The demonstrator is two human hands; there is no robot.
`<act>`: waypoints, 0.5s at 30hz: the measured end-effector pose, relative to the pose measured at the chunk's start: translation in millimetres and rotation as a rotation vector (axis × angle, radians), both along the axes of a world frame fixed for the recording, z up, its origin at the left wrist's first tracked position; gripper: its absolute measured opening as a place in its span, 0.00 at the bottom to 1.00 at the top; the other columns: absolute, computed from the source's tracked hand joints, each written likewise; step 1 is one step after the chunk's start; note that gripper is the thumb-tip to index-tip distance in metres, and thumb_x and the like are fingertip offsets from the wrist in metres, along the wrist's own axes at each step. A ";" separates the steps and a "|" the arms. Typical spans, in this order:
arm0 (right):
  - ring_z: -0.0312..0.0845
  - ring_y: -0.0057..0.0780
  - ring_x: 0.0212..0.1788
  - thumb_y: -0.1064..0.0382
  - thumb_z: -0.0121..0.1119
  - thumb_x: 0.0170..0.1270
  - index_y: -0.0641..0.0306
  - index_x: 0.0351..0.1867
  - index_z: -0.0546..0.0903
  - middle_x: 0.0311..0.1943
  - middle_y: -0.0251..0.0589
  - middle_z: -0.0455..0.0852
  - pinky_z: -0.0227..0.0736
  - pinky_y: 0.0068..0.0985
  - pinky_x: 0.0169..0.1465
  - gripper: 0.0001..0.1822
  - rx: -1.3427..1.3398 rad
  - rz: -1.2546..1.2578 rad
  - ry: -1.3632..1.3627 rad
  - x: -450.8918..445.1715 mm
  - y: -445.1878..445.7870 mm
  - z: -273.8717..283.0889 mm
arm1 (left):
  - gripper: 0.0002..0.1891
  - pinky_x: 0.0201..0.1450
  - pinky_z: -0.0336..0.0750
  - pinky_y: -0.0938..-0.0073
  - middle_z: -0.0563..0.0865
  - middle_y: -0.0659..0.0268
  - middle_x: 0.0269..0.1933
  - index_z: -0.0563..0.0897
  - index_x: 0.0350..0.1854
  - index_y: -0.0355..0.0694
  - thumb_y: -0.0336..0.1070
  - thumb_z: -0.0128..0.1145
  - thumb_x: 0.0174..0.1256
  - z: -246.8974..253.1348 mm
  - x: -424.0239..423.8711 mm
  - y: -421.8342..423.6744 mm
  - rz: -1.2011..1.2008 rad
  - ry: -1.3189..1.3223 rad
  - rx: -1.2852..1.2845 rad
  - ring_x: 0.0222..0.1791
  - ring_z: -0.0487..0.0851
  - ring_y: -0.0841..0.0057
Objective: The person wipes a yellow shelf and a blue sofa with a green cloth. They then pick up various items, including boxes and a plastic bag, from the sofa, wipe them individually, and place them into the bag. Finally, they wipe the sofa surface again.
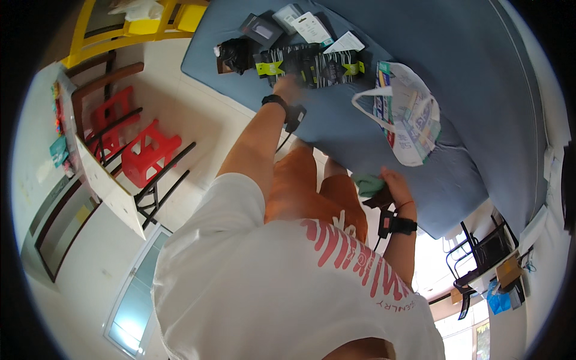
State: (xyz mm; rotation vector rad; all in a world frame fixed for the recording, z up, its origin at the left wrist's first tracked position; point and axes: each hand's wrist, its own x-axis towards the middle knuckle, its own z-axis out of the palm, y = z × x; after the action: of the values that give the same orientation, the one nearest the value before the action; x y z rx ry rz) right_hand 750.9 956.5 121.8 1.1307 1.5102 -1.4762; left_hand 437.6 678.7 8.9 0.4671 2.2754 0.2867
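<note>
My left hand (288,88), blurred, reaches to the lower edge of black patterned plastic packs (310,67) with yellow-green labels, on a grey-blue sheeted bed (333,112). Whether its fingers grip a pack I cannot tell. My right hand (397,185) is lower and to the right, beside the bed's edge, closed on a bunched green cloth (369,185) and a dark brown cloth (380,199). A white printed carrier bag (407,117) with its handle looped out lies on the bed between and beyond the hands.
Behind the packs lie a dark box (261,30), white hang-tab packaging (312,29) and a black plastic bag (235,55). Red plastic stools (148,153) and a tipped-looking table (108,180) stand to the left. A yellow frame (121,38) is at the upper left.
</note>
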 end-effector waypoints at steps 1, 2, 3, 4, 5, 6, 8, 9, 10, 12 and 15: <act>0.74 0.25 0.36 0.42 0.58 0.64 0.69 0.36 0.82 0.32 0.36 0.81 0.70 0.26 0.43 0.26 0.001 0.010 0.028 -4.5 -8.9 -5.5 | 0.26 0.59 0.72 0.62 0.81 0.52 0.55 0.76 0.59 0.37 0.42 0.61 0.59 -50.4 -11.7 -12.4 0.089 0.093 0.033 0.57 0.77 0.57; 0.74 0.25 0.36 0.44 0.58 0.64 0.68 0.37 0.82 0.31 0.35 0.81 0.70 0.25 0.43 0.24 0.003 0.012 0.053 -9.0 -20.3 -12.8 | 0.27 0.60 0.71 0.62 0.80 0.53 0.56 0.75 0.60 0.37 0.42 0.61 0.58 -85.0 -19.7 -16.0 0.171 0.184 0.066 0.58 0.76 0.57; 0.74 0.25 0.36 0.45 0.59 0.65 0.68 0.37 0.82 0.31 0.35 0.81 0.70 0.25 0.43 0.23 0.006 0.011 0.075 -14.4 -31.1 -21.2 | 0.25 0.60 0.71 0.61 0.80 0.54 0.55 0.77 0.58 0.39 0.42 0.61 0.57 -98.4 -26.5 -6.3 0.104 0.255 0.132 0.58 0.76 0.58; 0.72 0.23 0.34 0.49 0.60 0.65 0.68 0.36 0.81 0.29 0.35 0.80 0.69 0.24 0.41 0.19 0.014 -0.085 0.043 -18.4 -44.8 -26.5 | 0.24 0.59 0.71 0.61 0.81 0.56 0.54 0.78 0.56 0.41 0.43 0.61 0.57 -102.2 -33.2 10.1 0.036 0.325 0.198 0.58 0.76 0.59; 0.71 0.23 0.34 0.49 0.59 0.65 0.68 0.36 0.81 0.29 0.35 0.80 0.69 0.24 0.40 0.20 0.063 -0.077 0.090 -24.0 -53.0 -32.0 | 0.22 0.58 0.72 0.60 0.81 0.57 0.53 0.80 0.54 0.43 0.43 0.61 0.56 -105.4 -39.0 27.3 -0.031 0.393 0.263 0.58 0.75 0.60; 0.71 0.23 0.33 0.49 0.59 0.66 0.69 0.35 0.80 0.28 0.35 0.79 0.68 0.24 0.40 0.20 0.110 -0.073 0.130 -29.4 -60.6 -36.6 | 0.22 0.58 0.71 0.60 0.81 0.57 0.52 0.80 0.53 0.43 0.42 0.62 0.56 -103.1 -41.6 45.6 -0.069 0.332 0.208 0.58 0.75 0.60; 0.69 0.22 0.32 0.51 0.59 0.66 0.70 0.33 0.79 0.26 0.34 0.77 0.67 0.24 0.38 0.19 0.176 -0.113 0.178 -43.7 -74.1 -38.2 | 0.21 0.57 0.70 0.59 0.80 0.58 0.52 0.80 0.53 0.44 0.41 0.62 0.56 -92.6 -42.7 78.0 -0.140 0.228 0.091 0.58 0.75 0.61; 0.69 0.22 0.32 0.51 0.59 0.66 0.70 0.33 0.80 0.26 0.34 0.77 0.67 0.24 0.38 0.19 0.169 -0.114 0.165 -50.0 -76.1 -36.4 | 0.23 0.59 0.69 0.59 0.80 0.58 0.52 0.80 0.53 0.43 0.43 0.64 0.53 -99.7 -41.2 86.3 -0.145 0.220 -0.008 0.58 0.75 0.60; 0.69 0.22 0.32 0.51 0.59 0.66 0.69 0.33 0.80 0.26 0.34 0.77 0.67 0.24 0.38 0.19 0.170 -0.118 0.153 -56.6 -77.7 -34.1 | 0.26 0.60 0.69 0.59 0.79 0.58 0.52 0.79 0.54 0.43 0.44 0.66 0.50 -108.0 -40.2 95.1 -0.153 0.216 -0.098 0.57 0.75 0.58; 0.69 0.22 0.31 0.51 0.59 0.66 0.69 0.33 0.80 0.26 0.35 0.77 0.67 0.24 0.37 0.19 0.169 -0.122 0.140 -64.1 -80.7 -34.7 | 0.26 0.56 0.72 0.56 0.79 0.62 0.49 0.81 0.50 0.42 0.46 0.68 0.47 -129.2 -35.5 91.2 -0.173 0.252 -0.136 0.55 0.74 0.56; 0.69 0.23 0.31 0.52 0.60 0.65 0.68 0.33 0.79 0.26 0.36 0.77 0.67 0.24 0.37 0.17 0.195 -0.136 0.150 -68.6 -83.3 -34.6 | 0.22 0.50 0.77 0.56 0.81 0.58 0.48 0.82 0.47 0.43 0.45 0.66 0.49 -105.3 -29.8 92.5 -0.112 0.163 -0.044 0.53 0.78 0.55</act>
State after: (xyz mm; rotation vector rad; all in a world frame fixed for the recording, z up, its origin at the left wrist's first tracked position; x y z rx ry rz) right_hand 682.3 873.3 87.2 1.2825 1.7409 -1.5608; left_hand 407.8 771.1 -96.4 0.6128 2.3970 0.1465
